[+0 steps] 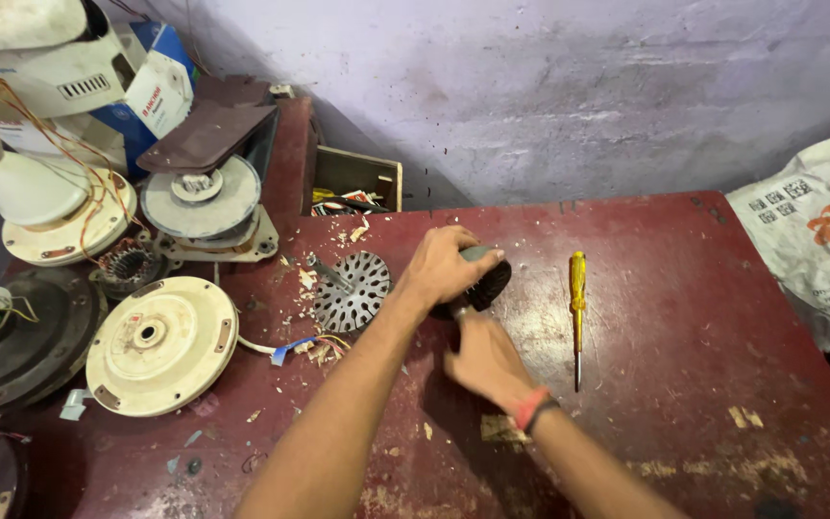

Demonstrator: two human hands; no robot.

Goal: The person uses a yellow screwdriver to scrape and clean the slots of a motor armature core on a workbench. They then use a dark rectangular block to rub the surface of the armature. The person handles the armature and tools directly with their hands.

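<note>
One dark, ribbed motor part (485, 281) is held at the middle of the red worktable (684, 317). It is gripped from above by the left hand (444, 267), whose fingers are wrapped over its grey top. The right hand (484, 358) is placed just below the part, against its near side; the fingers are curled, but what they pinch cannot be told, since they are hidden by the hand itself. One red band and one dark band are worn on the right wrist.

One yellow-handled screwdriver (577, 312) is laid on the table just to the right of the two hands, apart from them, with its tip pointed toward the near edge. One round slotted metal core (352, 290), with a shaft standing out of it, is seen just to the left of the left hand. One cream round fan cover (161, 344) is set farther left, with loose wires trailing from it toward the core. Behind it, two more round fan bodies (202, 200) are stacked by the wall, and one open wooden box (357, 181) of small items is seen behind the table. One printed white sack (809, 235) is rested at the right edge. Wood chips and scraps are scattered over the tabletop.
</note>
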